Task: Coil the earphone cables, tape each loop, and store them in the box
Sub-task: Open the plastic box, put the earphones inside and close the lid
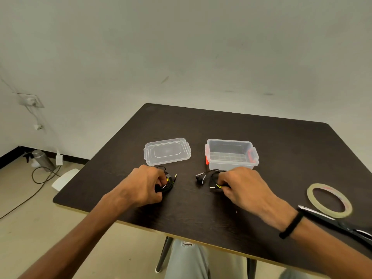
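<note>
My left hand grips a bundled black earphone cable on the dark table; a jack plug sticks out past the fingers. My right hand grips a second black earphone cable, whose earbuds and plug lie loose to the left of the fingers. Just behind the right hand stands the clear plastic box with red latches, open and with nothing in it. Its clear lid lies flat behind the left hand.
A roll of clear tape lies at the table's right, and black-handled scissors rest in front of it near my right wrist. A metal bottle, a white adapter and a cord sit on the floor at left.
</note>
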`<state>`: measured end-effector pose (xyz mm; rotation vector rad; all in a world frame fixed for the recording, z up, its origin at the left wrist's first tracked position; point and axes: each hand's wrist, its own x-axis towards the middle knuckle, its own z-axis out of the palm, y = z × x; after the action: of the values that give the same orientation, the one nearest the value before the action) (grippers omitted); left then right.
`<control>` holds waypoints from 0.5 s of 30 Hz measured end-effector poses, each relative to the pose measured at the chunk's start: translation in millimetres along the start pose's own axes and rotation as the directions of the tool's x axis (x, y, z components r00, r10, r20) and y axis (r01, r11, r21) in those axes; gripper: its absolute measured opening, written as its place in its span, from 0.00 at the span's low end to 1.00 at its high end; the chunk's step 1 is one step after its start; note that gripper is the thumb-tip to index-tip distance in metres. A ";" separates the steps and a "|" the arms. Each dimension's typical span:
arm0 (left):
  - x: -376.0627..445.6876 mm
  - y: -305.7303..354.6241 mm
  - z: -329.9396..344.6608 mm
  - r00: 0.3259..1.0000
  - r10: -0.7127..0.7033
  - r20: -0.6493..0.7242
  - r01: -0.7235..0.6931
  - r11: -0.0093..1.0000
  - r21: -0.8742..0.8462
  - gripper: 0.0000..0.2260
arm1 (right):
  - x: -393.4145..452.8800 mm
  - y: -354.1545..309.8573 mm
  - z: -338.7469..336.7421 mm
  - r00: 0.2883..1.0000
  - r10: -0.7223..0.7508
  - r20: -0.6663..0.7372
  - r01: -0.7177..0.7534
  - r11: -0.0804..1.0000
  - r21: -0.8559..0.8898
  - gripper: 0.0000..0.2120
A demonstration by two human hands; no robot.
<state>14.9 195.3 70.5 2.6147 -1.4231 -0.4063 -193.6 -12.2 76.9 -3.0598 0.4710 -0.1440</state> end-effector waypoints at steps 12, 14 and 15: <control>1.3 49.4 -33.1 0.967 0.042 -0.253 -0.143 0.908 -0.394 0.11 | 19.8 21.7 -77.6 0.966 -0.084 -0.246 0.095 0.995 0.034 0.05; 7.9 58.3 -40.6 0.952 0.037 -0.304 -0.158 0.909 -0.385 0.11 | 24.1 26.3 -92.6 0.959 -0.099 -0.267 0.109 0.994 0.021 0.05; 11.4 62.6 -43.5 0.946 0.037 -0.322 -0.166 0.908 -0.385 0.11 | 26.0 28.4 -98.7 0.956 -0.102 -0.274 0.111 0.994 0.018 0.05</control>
<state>-16.4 151.3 125.6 2.1452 -1.2115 -0.2343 -187.0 -49.9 175.8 -3.0443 0.3099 -0.5779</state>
